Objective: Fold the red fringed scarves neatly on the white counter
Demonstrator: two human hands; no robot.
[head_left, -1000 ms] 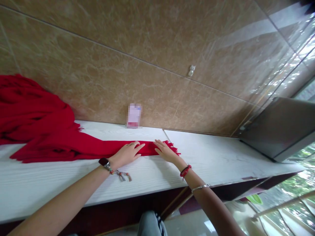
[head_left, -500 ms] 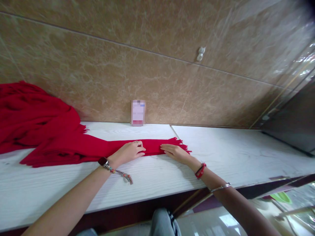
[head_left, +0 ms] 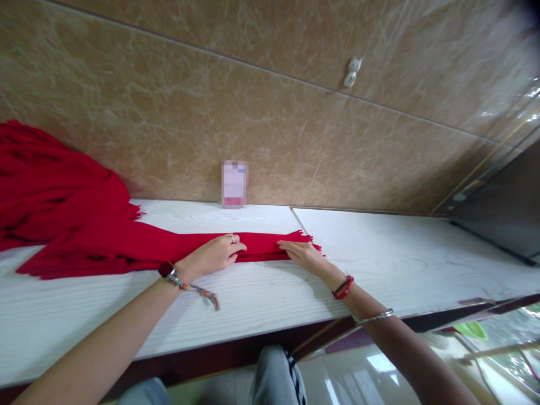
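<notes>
Scarf (head_left: 261, 246) lies on the desk (head_left: 261, 304) beneath left hand (head_left: 213, 256) and right hand (head_left: 310, 259), which rest apart, likely to keep its fringed end (head_left: 300, 238) flat; can't tell whether either pinches it.

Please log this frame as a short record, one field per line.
main item: long red fringed cloth, heaped at frame left, narrow strip toward the right
left hand: on the strip, fingers bent; pinching unclear
right hand: on the strip near its fringed end
surface: white wood-grain counter
background: brown marbled tile wall
on wall: small white cat-shaped ornament
at wall's foot: pixelated pale-pink rectangular item
</notes>
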